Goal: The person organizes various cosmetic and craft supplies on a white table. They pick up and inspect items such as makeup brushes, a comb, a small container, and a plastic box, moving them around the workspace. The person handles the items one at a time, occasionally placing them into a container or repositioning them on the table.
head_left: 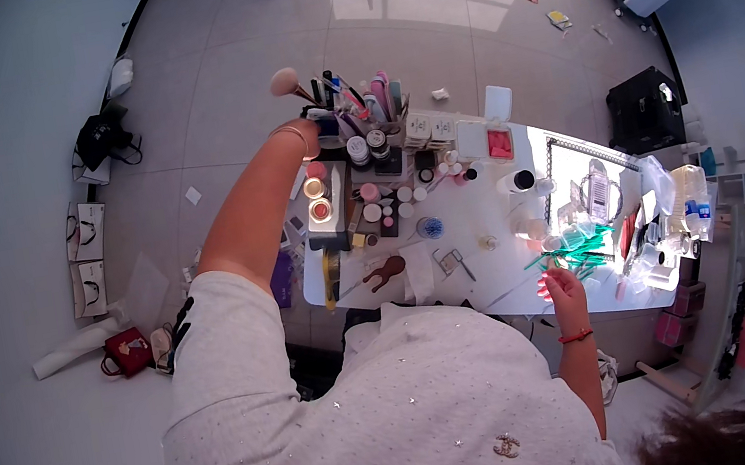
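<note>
My left arm stretches forward to the far left corner of the table. There my left hand [309, 137] is at the near side of a holder packed with brushes and pens, with its fingers mostly hidden. A large fluffy makeup brush [285, 82] leans out above it. Beside that hand stand white-lidded jars [359, 150] and a tray with gold-rimmed pots [317, 192]. At the table's front right, my right hand [564, 291] has its fingers curled together at the edge of a heap of green sticks [582, 247]. What those fingers hold, if anything, is too small to make out.
The white table [476, 205] carries small jars, a brown hand-shaped piece [386, 273], a black-capped bottle [520, 180] and an open box with pink contents [499, 144]. Plastic containers [689, 189] crowd its right end. A black case [646, 110] stands on the floor beyond.
</note>
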Motion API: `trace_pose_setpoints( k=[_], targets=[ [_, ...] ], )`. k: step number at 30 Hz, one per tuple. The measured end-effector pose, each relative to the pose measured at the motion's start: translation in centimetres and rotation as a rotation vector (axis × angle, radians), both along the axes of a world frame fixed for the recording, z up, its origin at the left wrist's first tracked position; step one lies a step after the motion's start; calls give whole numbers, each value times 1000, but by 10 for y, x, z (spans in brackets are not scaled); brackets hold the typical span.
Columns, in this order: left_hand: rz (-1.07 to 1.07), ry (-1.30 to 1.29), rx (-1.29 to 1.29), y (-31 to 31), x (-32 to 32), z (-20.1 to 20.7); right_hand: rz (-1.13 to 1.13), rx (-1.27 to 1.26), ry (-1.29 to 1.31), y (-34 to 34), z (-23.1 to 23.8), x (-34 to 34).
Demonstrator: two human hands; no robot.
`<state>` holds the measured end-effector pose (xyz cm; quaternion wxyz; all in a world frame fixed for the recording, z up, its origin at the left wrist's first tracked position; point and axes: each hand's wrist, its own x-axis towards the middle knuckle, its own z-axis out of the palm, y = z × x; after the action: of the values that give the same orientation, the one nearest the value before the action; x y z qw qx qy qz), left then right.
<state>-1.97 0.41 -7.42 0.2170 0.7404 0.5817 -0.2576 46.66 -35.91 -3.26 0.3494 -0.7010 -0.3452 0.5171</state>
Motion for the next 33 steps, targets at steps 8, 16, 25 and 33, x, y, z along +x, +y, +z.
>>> trace_pose_setpoints(
  k=[8, 16, 25, 33],
  targets=[
    [-30, 30, -13, 6, -4, -23, 28, -10, -10, 3, 1, -4],
    [33, 135, -77, 13, 3, -29, 34, 6, -15, 4, -1, -5],
    [-11, 34, -10, -4, 5, -2, -36, 48, 12, -17, 4, 7],
    [173, -461, 324, -46, -18, 17, -109, -5, -9, -40, 5, 8]
  ],
)
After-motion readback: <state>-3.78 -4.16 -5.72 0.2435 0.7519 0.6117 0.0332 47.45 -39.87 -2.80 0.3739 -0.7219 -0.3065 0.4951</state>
